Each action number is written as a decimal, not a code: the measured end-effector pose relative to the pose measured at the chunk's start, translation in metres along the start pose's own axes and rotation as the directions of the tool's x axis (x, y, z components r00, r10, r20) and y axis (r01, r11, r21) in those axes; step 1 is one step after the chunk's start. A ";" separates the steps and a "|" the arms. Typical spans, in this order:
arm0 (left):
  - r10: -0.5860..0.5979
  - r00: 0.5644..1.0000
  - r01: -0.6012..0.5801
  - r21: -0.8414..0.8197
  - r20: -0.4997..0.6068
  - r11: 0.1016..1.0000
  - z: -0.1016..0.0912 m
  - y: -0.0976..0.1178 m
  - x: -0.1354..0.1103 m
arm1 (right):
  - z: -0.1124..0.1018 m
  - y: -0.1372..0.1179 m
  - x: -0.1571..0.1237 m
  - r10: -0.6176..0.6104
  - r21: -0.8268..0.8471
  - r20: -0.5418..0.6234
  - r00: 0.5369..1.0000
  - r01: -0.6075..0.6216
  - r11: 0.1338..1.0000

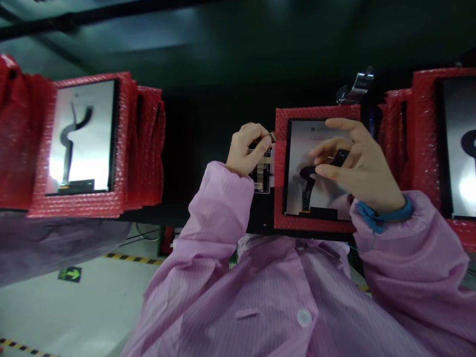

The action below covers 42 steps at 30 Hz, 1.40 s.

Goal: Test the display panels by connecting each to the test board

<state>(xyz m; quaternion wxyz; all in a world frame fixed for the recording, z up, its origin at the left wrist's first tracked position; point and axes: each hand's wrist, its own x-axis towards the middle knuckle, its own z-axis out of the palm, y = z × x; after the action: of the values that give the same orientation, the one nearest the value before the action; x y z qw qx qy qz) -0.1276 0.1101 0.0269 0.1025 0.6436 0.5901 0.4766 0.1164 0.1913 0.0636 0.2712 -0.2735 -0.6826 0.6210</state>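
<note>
**Grip.** Your right hand (362, 166) pinches the connector end (340, 157) of a dark flex cable (308, 182) between thumb and fingertips. It is raised off the display panel (297, 144) directly beneath, which lies in a red bubble-wrap sleeve (316, 113).

**Left of the grip.** Your left hand (247, 148) is closed on a small tab (272, 136) above a small circuit board (263, 173) at the sleeve's edge.

**Risk, as judged.** Lifting the connector end too far could crease or tear the cable at its root. A trailing fingertip could smear the panel.
</note>
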 end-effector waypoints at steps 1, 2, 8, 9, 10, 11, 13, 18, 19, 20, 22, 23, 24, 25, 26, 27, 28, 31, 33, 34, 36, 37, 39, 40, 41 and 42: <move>0.005 1.000 -0.005 -0.004 -0.001 1.000 0.000 0.001 0.000 | 0.006 0.002 -0.002 0.014 0.075 0.017 1.000 -0.015 0.997; 0.011 1.000 -0.011 -0.007 -0.002 1.000 0.000 0.002 0.000 | 0.012 0.004 -0.003 0.023 0.133 0.030 0.999 -0.027 0.991; 0.063 0.998 -0.064 0.020 0.030 0.998 -0.001 0.003 0.001 | 0.035 0.019 -0.006 -0.091 0.043 0.092 0.992 0.087 0.995; 0.075 0.996 -0.076 0.032 0.040 0.997 -0.001 0.002 0.001 | 0.036 0.022 -0.006 -0.135 -0.008 0.117 0.984 0.137 0.991; 0.083 0.995 -0.085 0.045 0.054 0.995 -0.002 0.001 0.001 | 0.035 0.025 -0.005 -0.183 -0.062 0.145 0.972 0.193 0.979; 0.089 0.993 -0.093 0.056 0.075 0.994 -0.002 0.001 0.001 | 0.035 0.027 -0.003 -0.231 -0.115 0.173 0.957 0.253 0.961; 0.098 0.986 -0.109 0.076 0.132 0.991 -0.003 0.001 0.002 | 0.033 0.030 0.001 -0.291 -0.229 0.234 0.927 0.344 0.911; 0.139 0.947 -0.173 0.094 0.289 0.980 -0.003 0.004 0.002 | 0.030 0.031 0.013 -0.310 -0.473 0.315 0.897 0.432 0.768; 0.140 0.938 -0.179 0.095 0.318 0.979 -0.002 0.005 0.001 | 0.030 0.032 0.015 -0.322 -0.495 0.313 0.893 0.443 0.748; 0.136 0.930 -0.179 0.098 0.343 0.979 -0.002 0.005 0.001 | 0.031 0.032 0.017 -0.334 -0.508 0.309 0.891 0.451 0.734; 0.119 0.920 -0.170 0.106 0.374 0.980 -0.001 0.006 0.001 | 0.032 0.034 0.019 -0.350 -0.517 0.304 0.886 0.462 0.721; 0.108 0.917 -0.162 0.111 0.384 0.981 -0.001 0.006 0.001 | 0.033 0.035 0.019 -0.353 -0.520 0.299 0.886 0.462 0.719; 0.098 0.915 -0.154 0.115 0.391 0.981 -0.001 0.007 0.001 | 0.034 0.036 0.020 -0.355 -0.523 0.292 0.888 0.459 0.718; 0.091 0.914 -0.148 0.118 0.396 0.982 -0.001 0.007 0.001 | 0.034 0.037 0.020 -0.356 -0.527 0.281 0.891 0.453 0.719; 0.086 0.914 -0.144 0.120 0.397 0.982 -0.001 0.007 0.001 | 0.035 0.038 0.020 -0.356 -0.530 0.268 0.895 0.446 0.721; 0.084 0.914 -0.142 0.120 0.397 0.983 -0.001 0.007 0.001 | 0.036 0.039 0.019 -0.356 -0.534 0.254 0.899 0.437 0.723; 0.085 0.914 -0.142 0.118 0.396 0.983 -0.002 0.008 0.001 | 0.036 0.040 0.019 -0.356 -0.538 0.242 0.902 0.431 0.725; 0.083 0.913 -0.138 0.111 0.399 0.984 -0.003 0.008 0.002 | 0.037 0.041 0.019 -0.363 -0.550 0.226 0.904 0.426 0.719; 0.075 0.910 -0.132 0.114 0.408 0.985 -0.003 0.008 0.002 | 0.037 0.041 0.019 -0.365 -0.558 0.229 0.902 0.429 0.710; 0.073 0.910 -0.131 0.115 0.409 0.985 -0.003 0.008 0.001 | 0.037 0.042 0.019 -0.366 -0.561 0.230 0.902 0.430 0.707; 0.076 0.912 -0.131 0.111 0.404 0.985 -0.002 0.007 0.001 | 0.037 0.041 0.019 -0.360 -0.567 0.231 0.904 0.426 0.705; 0.077 0.913 -0.130 0.108 0.400 0.986 -0.002 0.006 0.001 | 0.037 0.041 0.019 -0.354 -0.569 0.228 0.907 0.420 0.708; 0.070 0.915 -0.121 0.106 0.398 0.987 -0.001 0.005 0.000 | 0.038 0.041 0.019 -0.336 -0.569 0.218 0.916 0.399 0.719; 0.061 0.915 -0.113 0.108 0.400 0.988 -0.001 0.005 0.000 | 0.038 0.041 0.019 -0.326 -0.567 0.212 0.921 0.388 0.727; 0.050 0.914 -0.103 0.112 0.402 0.988 -0.001 0.005 0.000 | 0.038 0.041 0.019 -0.316 -0.563 0.208 0.926 0.378 0.735; 0.039 0.914 -0.093 0.115 0.404 0.989 -0.001 0.005 0.000 | 0.039 0.041 0.019 -0.309 -0.558 0.203 0.929 0.370 0.743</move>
<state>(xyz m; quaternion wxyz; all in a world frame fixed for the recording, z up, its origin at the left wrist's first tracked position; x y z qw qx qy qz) -0.1252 0.1088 0.0307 0.1620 0.7525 0.5646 0.2979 0.0768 0.1810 0.0203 0.2481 -0.1841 -0.8912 0.3321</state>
